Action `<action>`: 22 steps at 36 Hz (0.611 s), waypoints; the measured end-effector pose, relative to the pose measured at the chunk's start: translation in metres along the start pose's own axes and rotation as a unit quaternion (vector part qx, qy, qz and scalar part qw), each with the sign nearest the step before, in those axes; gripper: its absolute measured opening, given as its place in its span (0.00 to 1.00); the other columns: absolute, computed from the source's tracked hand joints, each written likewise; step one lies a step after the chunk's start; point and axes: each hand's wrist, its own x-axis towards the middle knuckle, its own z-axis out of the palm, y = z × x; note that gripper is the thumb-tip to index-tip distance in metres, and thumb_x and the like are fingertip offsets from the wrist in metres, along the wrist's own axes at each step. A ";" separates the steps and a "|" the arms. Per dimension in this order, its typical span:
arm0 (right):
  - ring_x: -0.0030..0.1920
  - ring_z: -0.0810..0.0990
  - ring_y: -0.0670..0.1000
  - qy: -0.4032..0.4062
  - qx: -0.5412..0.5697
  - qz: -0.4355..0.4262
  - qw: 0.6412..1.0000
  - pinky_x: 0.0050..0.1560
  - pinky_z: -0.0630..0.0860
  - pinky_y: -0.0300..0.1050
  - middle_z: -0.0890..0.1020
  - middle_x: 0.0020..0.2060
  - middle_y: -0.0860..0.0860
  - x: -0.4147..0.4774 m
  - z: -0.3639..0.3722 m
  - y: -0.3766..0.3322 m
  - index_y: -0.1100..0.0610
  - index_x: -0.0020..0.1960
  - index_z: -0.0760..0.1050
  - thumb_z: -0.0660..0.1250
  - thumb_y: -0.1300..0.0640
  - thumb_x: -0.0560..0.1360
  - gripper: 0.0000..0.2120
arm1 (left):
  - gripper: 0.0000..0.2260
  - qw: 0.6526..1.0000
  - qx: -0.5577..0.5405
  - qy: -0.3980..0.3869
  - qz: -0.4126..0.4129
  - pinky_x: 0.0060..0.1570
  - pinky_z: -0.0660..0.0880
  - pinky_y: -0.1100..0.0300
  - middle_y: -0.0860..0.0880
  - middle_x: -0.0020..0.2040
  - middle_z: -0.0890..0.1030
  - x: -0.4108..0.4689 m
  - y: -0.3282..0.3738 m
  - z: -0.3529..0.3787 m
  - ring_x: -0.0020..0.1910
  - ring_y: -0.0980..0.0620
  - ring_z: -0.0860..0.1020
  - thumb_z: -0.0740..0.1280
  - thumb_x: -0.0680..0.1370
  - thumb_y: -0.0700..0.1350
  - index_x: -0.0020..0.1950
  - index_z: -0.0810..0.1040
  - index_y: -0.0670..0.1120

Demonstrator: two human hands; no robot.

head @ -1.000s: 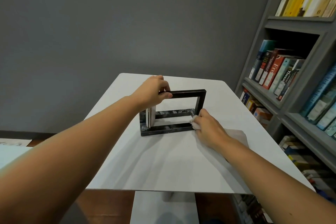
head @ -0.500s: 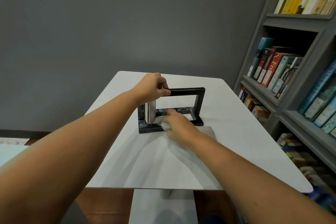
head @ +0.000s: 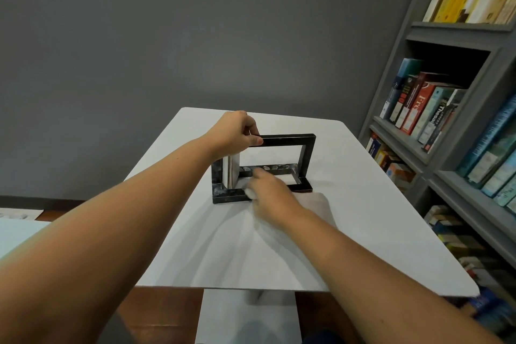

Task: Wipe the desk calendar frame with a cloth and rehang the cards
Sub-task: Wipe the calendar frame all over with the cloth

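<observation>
Black rectangular calendar frame (head: 287, 139) should be steadied by the gripping left hand (head: 236, 131) while white cloth (head: 318, 207), pinched by the right hand (head: 268, 186), is rubbed firmly.

The frame (head: 287, 139) stands upright on the table (head: 363, 204), about midway between its left and right edges and toward the far half. The cards (head: 231, 170) sit at the left end of the frame, inside its opening. The left hand (head: 234, 131) grips the frame's top left corner, directly above the cards. The right hand (head: 268, 190) rests on the frame's near base rail, just right of the cards, with the cloth (head: 315, 207) bunched in it. The cloth trails from the rail toward the near right across the table. A bookshelf (head: 402, 138) stands right of the table, with books (head: 418, 103) on its shelves. The wall (head: 195, 36) is behind the table's far edge. A sheet (head: 16, 213) lies at the far left, off the table.
</observation>
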 end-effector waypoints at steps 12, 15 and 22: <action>0.53 0.74 0.55 0.017 0.001 0.057 0.998 0.51 0.70 0.48 0.72 0.49 0.53 -0.025 -0.023 0.069 0.63 0.53 0.77 0.60 0.62 0.77 0.10 | 0.07 1.000 -0.001 -0.013 -0.019 0.31 0.63 0.66 0.48 0.39 0.74 -0.002 0.005 -0.002 0.33 0.58 0.68 0.70 0.75 0.45 0.46 0.81 0.41; 0.47 0.75 0.57 0.003 -0.011 0.119 0.993 0.46 0.69 0.49 0.69 0.42 0.52 -0.024 -0.034 0.092 0.66 0.45 0.77 0.58 0.62 0.78 0.11 | 0.07 0.999 -0.012 -0.007 -0.043 0.30 0.65 0.65 0.48 0.39 0.75 -0.002 0.008 0.002 0.33 0.57 0.70 0.70 0.75 0.45 0.46 0.81 0.40; 0.42 0.73 0.56 0.063 0.013 0.116 0.991 0.43 0.69 0.48 0.70 0.41 0.55 -0.008 -0.058 0.088 0.67 0.36 0.72 0.58 0.67 0.75 0.10 | 0.07 0.997 -0.027 0.010 -0.076 0.31 0.64 0.64 0.49 0.37 0.74 -0.003 0.015 0.007 0.34 0.54 0.71 0.69 0.75 0.44 0.45 0.80 0.40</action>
